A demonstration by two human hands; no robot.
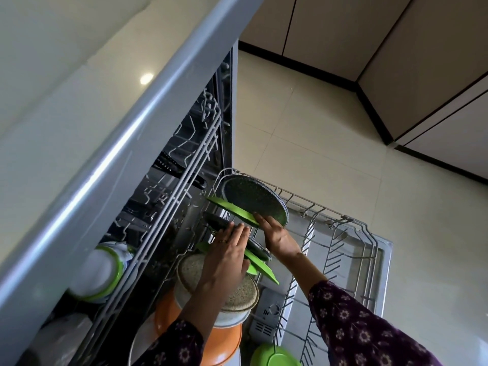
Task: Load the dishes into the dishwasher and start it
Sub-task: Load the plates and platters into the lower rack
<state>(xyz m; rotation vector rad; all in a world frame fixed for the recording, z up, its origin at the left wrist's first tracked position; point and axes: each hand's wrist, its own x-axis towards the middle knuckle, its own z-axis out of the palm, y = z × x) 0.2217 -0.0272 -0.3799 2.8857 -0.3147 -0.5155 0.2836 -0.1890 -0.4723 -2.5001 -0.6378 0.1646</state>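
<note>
Green plate (232, 211) on edge, lengthwise along rack (317, 207); left fingers (239, 233) flat, right fingers (261, 220) unclear.

Dark purple left sleeve (174, 344) and right sleeve (369, 326), small pale flower print, thin gold ring (223, 241) on left hand (227, 260), above the lower rack (317, 206).

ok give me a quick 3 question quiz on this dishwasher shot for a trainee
1. True or false: the lower rack is pushed fully inside.
2. The pot next to the beige pan is: A orange, B blue, C black.
3. Which hand wears a ring?
Key: 1 false; 2 A; 3 the left hand.
</note>
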